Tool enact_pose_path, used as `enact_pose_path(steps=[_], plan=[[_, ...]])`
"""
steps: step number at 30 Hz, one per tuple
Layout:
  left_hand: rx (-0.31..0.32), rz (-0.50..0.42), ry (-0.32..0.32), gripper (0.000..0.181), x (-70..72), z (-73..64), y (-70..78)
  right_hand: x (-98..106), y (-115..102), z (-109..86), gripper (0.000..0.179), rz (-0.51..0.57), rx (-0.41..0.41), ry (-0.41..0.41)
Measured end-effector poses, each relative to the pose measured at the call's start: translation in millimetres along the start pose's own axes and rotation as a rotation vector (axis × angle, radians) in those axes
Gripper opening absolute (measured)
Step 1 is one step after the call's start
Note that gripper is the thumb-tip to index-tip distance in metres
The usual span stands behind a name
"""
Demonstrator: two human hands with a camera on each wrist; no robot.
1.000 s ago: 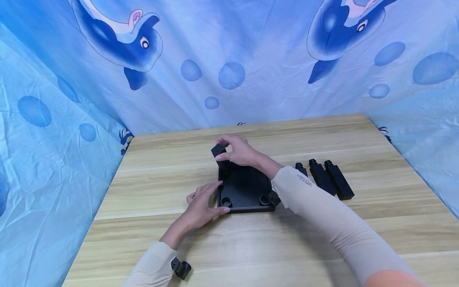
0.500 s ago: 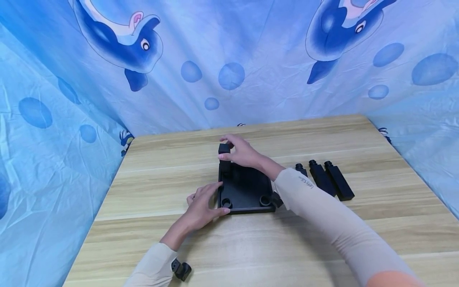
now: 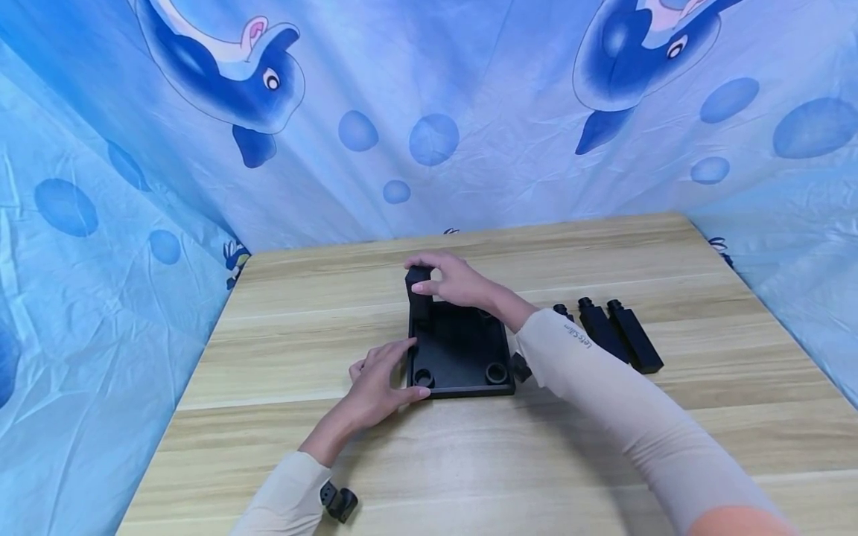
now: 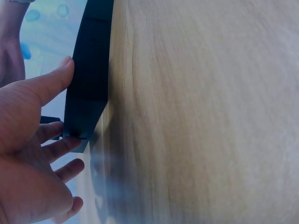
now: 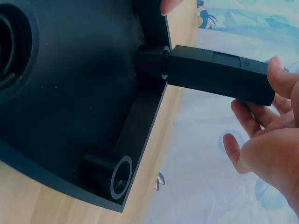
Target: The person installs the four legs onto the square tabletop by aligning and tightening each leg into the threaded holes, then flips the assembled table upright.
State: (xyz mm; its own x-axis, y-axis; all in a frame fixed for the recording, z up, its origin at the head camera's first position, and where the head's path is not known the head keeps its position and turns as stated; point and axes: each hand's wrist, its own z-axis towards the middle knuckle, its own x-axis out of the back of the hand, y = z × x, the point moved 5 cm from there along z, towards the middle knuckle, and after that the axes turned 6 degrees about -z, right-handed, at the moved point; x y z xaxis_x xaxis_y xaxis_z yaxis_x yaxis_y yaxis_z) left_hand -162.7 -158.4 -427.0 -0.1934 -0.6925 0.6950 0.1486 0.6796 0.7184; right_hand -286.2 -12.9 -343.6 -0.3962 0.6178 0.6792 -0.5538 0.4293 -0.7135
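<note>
A shallow black panel (image 3: 462, 350) with raised edges lies on the table, round sockets in its corners. My right hand (image 3: 456, 281) holds a black square leg (image 3: 419, 298) near its top. The leg stands roughly upright at the far-left socket. In the right wrist view its lower end meets that socket's mouth (image 5: 152, 62); how deep it sits is hidden. My left hand (image 3: 377, 387) rests at the panel's near-left corner, thumb pressing the near edge and fingers spread along the left side. Empty sockets (image 3: 424, 378) show at the near corners.
Loose black legs with threaded ends lie right of the panel: one leg (image 3: 634, 339) outermost, another leg (image 3: 601, 331) beside it, and a third leg (image 3: 563, 310) mostly behind my right sleeve. A blue dolphin-print curtain (image 3: 429, 112) hangs behind the wooden table (image 3: 302, 298).
The leg has gone from tilted to roughly upright over the far-left socket. My right hand has shifted its hold around the leg's top. The left hand and panel stay put.
</note>
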Motion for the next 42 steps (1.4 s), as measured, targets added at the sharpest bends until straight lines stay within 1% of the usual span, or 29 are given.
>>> enact_pose_path(steps=[3, 5, 9, 13, 17, 20, 21, 23, 25, 29, 33, 37, 42], plan=[[-0.005, -0.005, 0.003, 0.082, 0.5, -0.3, -0.2, -1.7, 0.0, 1.3, 0.029, -0.026, -0.024, 0.04], [-0.005, -0.007, 0.003, 0.082, 0.7, -0.4, -0.6, -3.6, 1.1, 2.5, 0.028, -0.064, -0.033, 0.056], [-0.001, -0.011, 0.001, 0.082, 0.9, -0.4, -1.1, -7.0, 3.5, 3.3, 0.032, -0.11, -0.06, 0.07], [-0.002, -0.01, 0.0, 0.082, 0.9, -0.1, -1.2, -8.1, 5.1, 3.3, 0.034, -0.103, -0.087, 0.074], [0.001, -0.009, -0.002, 0.082, 0.3, 0.3, -1.7, -6.5, 2.7, 1.3, 0.041, -0.095, -0.095, 0.042], [0.003, -0.007, -0.003, 0.082, 0.1, -0.4, -1.8, -3.3, -0.2, 0.3, 0.054, -0.089, -0.07, 0.0], [0.003, -0.007, -0.002, 0.082, 0.2, -0.5, -1.6, -2.0, -1.0, 0.2, 0.055, -0.081, -0.059, -0.015], [0.002, -0.006, 0.0, 0.082, 0.5, -0.6, -1.3, 0.7, -2.2, 0.6, 0.054, -0.068, -0.031, -0.039], [0.002, -0.004, -0.001, 0.083, 0.6, -0.5, -0.9, 3.1, -2.8, 0.7, 0.05, -0.053, -0.021, -0.056], [0.0, -0.004, -0.002, 0.083, 0.3, 0.1, -0.7, 5.4, -2.6, 0.0, 0.043, -0.04, -0.035, -0.072], [-0.005, -0.007, 0.0, 0.082, 0.2, 0.1, -0.9, 4.6, -1.7, -0.1, 0.037, -0.057, -0.052, -0.042], [-0.006, -0.008, -0.001, 0.082, 0.7, 0.4, -0.9, 2.5, -0.8, 1.4, 0.029, -0.112, -0.054, 0.023], [-0.002, -0.007, -0.006, 0.082, 0.5, 1.2, -1.8, -0.6, 1.9, 4.0, 0.033, -0.19, -0.057, 0.08]])
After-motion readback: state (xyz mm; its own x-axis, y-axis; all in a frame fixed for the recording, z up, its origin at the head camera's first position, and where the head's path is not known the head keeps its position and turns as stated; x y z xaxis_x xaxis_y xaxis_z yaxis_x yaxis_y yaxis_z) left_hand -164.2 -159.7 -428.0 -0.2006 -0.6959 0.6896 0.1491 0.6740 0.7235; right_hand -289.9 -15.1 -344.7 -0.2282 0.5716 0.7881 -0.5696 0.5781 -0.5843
